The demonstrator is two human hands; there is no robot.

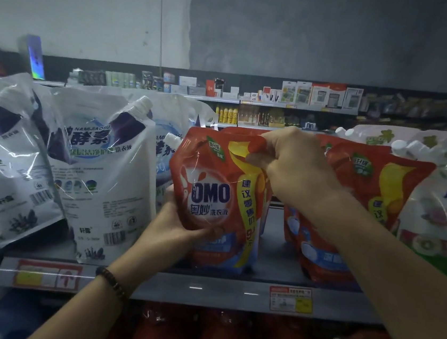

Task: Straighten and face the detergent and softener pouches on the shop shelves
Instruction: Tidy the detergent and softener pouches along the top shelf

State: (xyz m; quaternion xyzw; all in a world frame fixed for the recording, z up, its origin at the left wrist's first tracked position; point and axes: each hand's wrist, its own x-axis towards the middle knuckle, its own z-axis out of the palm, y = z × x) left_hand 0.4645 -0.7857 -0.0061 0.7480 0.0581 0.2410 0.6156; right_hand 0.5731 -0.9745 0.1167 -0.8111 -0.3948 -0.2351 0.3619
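Red pouch [211,193] at shelf front, tilted, between white pouches [99,172] and second red pouch [375,192]. Risk as we see it: white pouches at left lean, our nudge could tip them; soft pouch may slump or slide off shelf edge [203,289] if released crooked. Left hand [174,227] cups lower left side, fingers curled round it. Right hand [295,166] pinches top edge, fingers closed on it.
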